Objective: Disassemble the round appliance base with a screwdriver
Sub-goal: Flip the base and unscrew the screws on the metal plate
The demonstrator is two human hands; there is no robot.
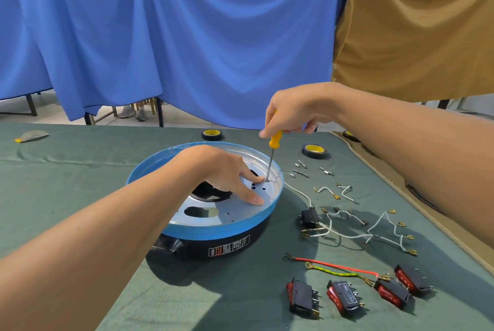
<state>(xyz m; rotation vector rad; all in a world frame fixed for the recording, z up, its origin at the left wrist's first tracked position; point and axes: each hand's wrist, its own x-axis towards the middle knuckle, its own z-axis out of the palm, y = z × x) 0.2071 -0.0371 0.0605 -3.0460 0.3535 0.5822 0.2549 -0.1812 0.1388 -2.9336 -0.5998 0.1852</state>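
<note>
Round appliance base [213, 234]: left hand [227, 170] presses flat on its plate; right hand [291, 114] grips the screwdriver [273, 151], shaft near-vertical, tip seated in a screw [266, 180] beside the left fingertips [258, 199].

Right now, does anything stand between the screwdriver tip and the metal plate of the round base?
Nothing visible does. The right hand grips the screwdriver, and its tip sits on the metal plate of the round base, near the far rim. The left hand presses the plate just beside the tip, not under it.

Base label [230, 246] print — too small to read.
</note>
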